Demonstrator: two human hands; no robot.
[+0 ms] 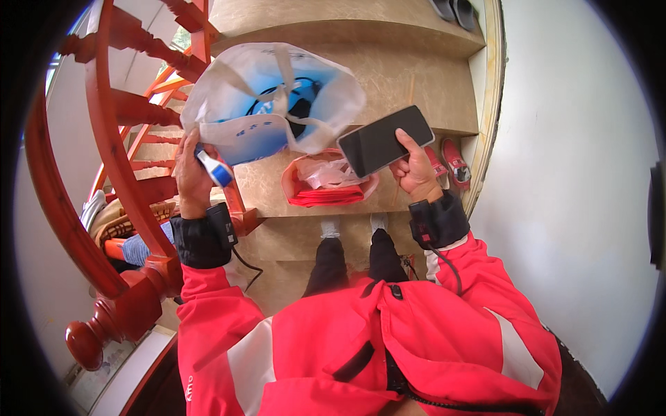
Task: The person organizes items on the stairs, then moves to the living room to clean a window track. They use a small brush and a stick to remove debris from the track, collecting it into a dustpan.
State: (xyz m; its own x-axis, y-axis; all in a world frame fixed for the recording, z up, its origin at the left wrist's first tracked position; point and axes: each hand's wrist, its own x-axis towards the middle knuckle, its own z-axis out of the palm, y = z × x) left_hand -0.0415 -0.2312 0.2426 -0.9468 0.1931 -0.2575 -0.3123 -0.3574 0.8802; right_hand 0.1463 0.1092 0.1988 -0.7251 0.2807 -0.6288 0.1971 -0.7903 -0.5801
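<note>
A smartphone (386, 140) with a dark screen is gripped by my right hand (416, 174), the thumb lying over its edge. In my left hand (191, 174) is a small white-and-blue item (216, 167), perhaps a tube or bottle. The fingers of that hand also meet the near left rim of a large white-and-blue tote bag (239, 138). The tote gapes upward, its straps crossing the mouth. Inside lie a black cable (258, 100) and other dark items that I cannot make out. Between my hands, a red bag (325, 197) with crumpled translucent plastic (325, 174) in it rests on a stair step.
Marble-look stairs (416, 78) rise ahead. A red wooden balustrade (112, 125) runs along the left, a white wall (567, 171) along the right. Red shoes (456, 164) stand on a step near the wall, with grey slippers (460, 13) higher up. Folded textiles (132, 223) lie beyond the railing.
</note>
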